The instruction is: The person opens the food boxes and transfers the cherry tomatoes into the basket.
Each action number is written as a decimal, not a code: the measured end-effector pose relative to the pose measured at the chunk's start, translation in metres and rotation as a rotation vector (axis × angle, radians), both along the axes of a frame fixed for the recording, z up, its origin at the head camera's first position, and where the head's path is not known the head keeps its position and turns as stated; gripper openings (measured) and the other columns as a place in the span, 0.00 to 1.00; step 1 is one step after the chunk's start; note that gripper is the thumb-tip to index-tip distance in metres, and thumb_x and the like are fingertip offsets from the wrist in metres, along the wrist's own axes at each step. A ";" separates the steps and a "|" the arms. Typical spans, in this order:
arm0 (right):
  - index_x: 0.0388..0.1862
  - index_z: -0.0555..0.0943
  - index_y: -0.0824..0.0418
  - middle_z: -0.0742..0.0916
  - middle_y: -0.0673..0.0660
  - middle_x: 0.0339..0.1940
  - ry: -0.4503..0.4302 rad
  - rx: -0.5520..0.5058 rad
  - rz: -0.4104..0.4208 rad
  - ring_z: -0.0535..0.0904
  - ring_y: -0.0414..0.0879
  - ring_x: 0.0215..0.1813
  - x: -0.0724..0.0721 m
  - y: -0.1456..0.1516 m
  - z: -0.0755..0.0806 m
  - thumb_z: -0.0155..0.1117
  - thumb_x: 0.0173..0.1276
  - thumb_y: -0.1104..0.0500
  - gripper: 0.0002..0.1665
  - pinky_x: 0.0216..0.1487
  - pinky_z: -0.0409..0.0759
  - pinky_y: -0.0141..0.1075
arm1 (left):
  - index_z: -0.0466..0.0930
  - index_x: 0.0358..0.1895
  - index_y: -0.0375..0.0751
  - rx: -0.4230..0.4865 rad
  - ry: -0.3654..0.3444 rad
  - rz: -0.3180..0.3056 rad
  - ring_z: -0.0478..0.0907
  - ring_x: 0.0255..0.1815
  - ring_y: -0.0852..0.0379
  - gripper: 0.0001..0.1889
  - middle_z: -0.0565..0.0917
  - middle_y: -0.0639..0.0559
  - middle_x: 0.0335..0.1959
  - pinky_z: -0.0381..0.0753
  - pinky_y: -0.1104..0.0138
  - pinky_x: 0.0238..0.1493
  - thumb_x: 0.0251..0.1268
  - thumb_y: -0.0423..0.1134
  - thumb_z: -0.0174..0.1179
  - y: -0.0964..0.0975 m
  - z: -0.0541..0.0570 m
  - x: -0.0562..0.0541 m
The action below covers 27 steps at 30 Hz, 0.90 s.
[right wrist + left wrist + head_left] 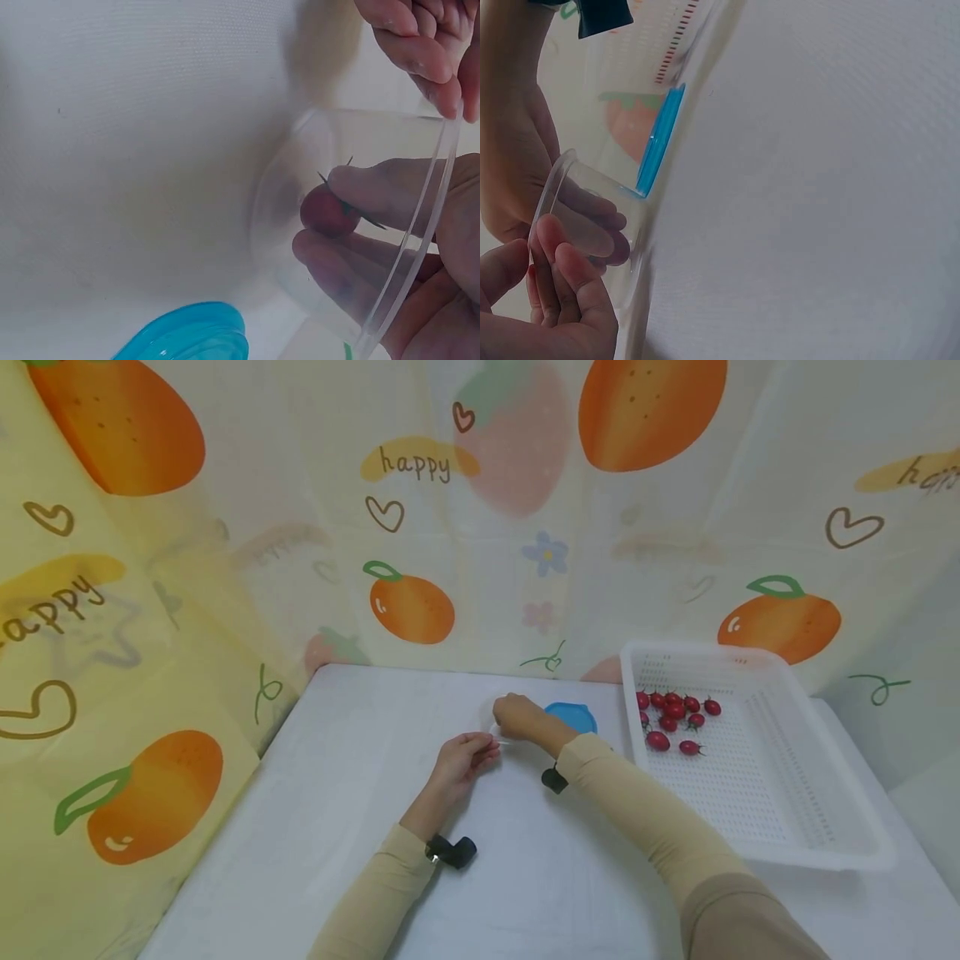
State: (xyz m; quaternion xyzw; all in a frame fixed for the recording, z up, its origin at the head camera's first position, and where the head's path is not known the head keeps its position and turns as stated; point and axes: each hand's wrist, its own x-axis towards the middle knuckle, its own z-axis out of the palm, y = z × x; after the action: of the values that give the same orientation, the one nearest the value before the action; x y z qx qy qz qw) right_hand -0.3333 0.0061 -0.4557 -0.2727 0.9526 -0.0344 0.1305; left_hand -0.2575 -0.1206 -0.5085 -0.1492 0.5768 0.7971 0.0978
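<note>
A clear plastic tub (289, 161) stands on the table, its round rim facing my hands. My left hand (459, 762) pinches that rim between thumb and fingertips. Reaching inside the tub, my right hand (522, 718) holds a red cherry tomato (324, 212) with green stem leaves between thumb and fingers, close to the tub's bottom. The right wrist view shows this through the see-through wall; in the head view the tomato is hidden by the hand. A blue lid (576, 717) lies just right of the tub, partly behind my right wrist.
A large white perforated basket (757, 793) stands on the right of the table. Several cherry tomatoes (674, 711) lie at its left back part. A fruit-print curtain (480, 568) hangs along the back and left of the white-covered table (360, 735).
</note>
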 end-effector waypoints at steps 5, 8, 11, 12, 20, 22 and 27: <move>0.45 0.83 0.65 0.87 0.58 0.43 -0.032 -0.025 -0.020 0.80 0.51 0.46 0.001 0.000 0.002 0.64 0.66 0.64 0.09 0.55 0.81 0.40 | 0.77 0.48 0.32 0.009 -0.003 0.007 0.85 0.33 0.60 0.09 0.86 0.51 0.32 0.85 0.70 0.42 0.68 0.32 0.57 0.000 -0.001 0.001; 0.45 0.84 0.64 0.87 0.59 0.43 -0.040 -0.046 -0.019 0.80 0.51 0.47 0.002 0.001 0.004 0.63 0.66 0.64 0.09 0.55 0.80 0.41 | 0.77 0.48 0.32 0.009 -0.001 0.012 0.85 0.33 0.61 0.09 0.86 0.51 0.32 0.85 0.71 0.41 0.69 0.32 0.57 0.000 -0.002 0.001; 0.44 0.84 0.65 0.88 0.58 0.43 -0.024 -0.067 -0.010 0.81 0.51 0.46 0.003 0.002 0.008 0.63 0.65 0.65 0.09 0.55 0.81 0.41 | 0.77 0.48 0.31 0.006 0.002 0.011 0.84 0.33 0.61 0.09 0.85 0.52 0.31 0.85 0.71 0.40 0.69 0.31 0.57 0.001 -0.002 0.001; 0.43 0.85 0.65 0.88 0.58 0.42 -0.013 -0.076 -0.006 0.81 0.51 0.46 0.003 0.002 0.009 0.63 0.65 0.66 0.09 0.54 0.81 0.41 | 0.77 0.48 0.31 0.005 0.003 0.010 0.84 0.33 0.61 0.09 0.85 0.52 0.31 0.85 0.71 0.40 0.69 0.31 0.57 0.001 -0.002 0.001; 0.46 0.84 0.66 0.88 0.58 0.43 0.036 -0.162 0.025 0.81 0.51 0.47 0.003 0.010 0.022 0.63 0.64 0.65 0.12 0.54 0.81 0.41 | 0.77 0.48 0.31 0.012 0.000 0.018 0.84 0.33 0.61 0.09 0.85 0.51 0.32 0.86 0.70 0.40 0.68 0.31 0.57 0.000 -0.001 0.000; 0.46 0.84 0.65 0.88 0.58 0.43 0.045 -0.176 0.030 0.82 0.50 0.46 0.003 0.013 0.025 0.63 0.64 0.64 0.12 0.53 0.81 0.41 | 0.77 0.48 0.31 0.011 -0.005 0.021 0.84 0.33 0.61 0.09 0.85 0.51 0.32 0.86 0.70 0.40 0.68 0.31 0.57 0.000 0.000 0.000; 0.46 0.84 0.66 0.88 0.58 0.43 0.046 -0.231 0.031 0.82 0.50 0.45 0.005 0.024 0.036 0.63 0.65 0.64 0.12 0.52 0.82 0.39 | 0.76 0.49 0.32 -0.008 -0.010 0.012 0.84 0.32 0.61 0.10 0.85 0.51 0.33 0.85 0.70 0.41 0.69 0.32 0.57 0.000 0.000 0.001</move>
State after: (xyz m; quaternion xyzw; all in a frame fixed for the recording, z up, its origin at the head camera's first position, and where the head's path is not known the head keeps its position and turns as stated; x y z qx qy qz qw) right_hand -0.3287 0.0303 -0.4194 -0.3014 0.9407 -0.1355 0.0767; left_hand -0.2568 -0.1209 -0.5085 -0.1572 0.5785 0.7947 0.0953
